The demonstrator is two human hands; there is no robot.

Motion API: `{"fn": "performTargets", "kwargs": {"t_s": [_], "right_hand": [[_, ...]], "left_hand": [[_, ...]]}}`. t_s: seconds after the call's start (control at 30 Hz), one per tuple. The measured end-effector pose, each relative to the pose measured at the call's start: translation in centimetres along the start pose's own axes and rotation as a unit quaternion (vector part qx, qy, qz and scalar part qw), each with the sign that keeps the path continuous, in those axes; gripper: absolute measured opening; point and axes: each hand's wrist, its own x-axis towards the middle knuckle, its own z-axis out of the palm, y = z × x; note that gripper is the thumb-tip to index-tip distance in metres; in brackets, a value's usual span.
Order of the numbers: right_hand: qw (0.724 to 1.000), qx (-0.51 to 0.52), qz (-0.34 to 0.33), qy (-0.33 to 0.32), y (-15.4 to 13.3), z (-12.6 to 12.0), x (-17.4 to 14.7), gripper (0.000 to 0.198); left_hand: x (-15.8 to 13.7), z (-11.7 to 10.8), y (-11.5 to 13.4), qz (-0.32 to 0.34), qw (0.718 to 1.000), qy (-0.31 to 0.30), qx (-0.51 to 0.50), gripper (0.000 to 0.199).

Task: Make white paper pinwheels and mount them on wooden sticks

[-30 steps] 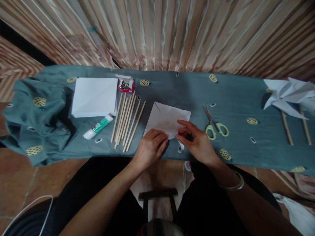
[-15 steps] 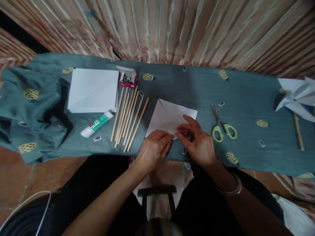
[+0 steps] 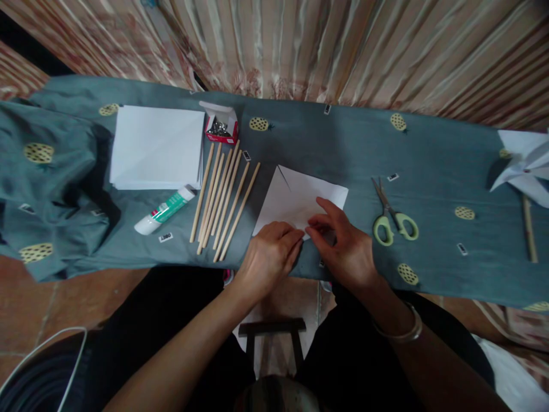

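Together, left hand point(image 3: 268, 257) and right hand point(image 3: 347, 252) (fingers bent) pinch the paper sheet point(image 3: 295, 197).

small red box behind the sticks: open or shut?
Open. The red box has its white flap raised, and shiny metal pieces show inside.

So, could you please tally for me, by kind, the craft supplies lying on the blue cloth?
Wooden sticks in the row: about 8
Stick under the paper pinwheel: 1
Pinwheel: 1
Scissors: 1
Glue tube: 1
Red box of pins: 1
Paper stack: 1
Loose sheet, under the left hand and right hand: 1
Total: about 15
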Motion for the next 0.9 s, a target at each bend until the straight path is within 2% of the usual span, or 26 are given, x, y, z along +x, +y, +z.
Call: {"fn": "performTargets", "kwargs": {"t_s": [0.67, 0.9], "right_hand": [[1.0, -0.014, 0.001, -0.018, -0.06, 0.02, 0.02, 0.042], [0.999, -0.03, -0.023, -0.025, -0.42, 0.0, 0.01, 0.041]], "left_hand": [[0.2, 0.0, 0.08, -0.018, 1.0, -0.014, 0.005, 0.018], [0.32, -0.03, 0.22, -0.017, 1.0, -0.012, 0.014, 0.021]]}}
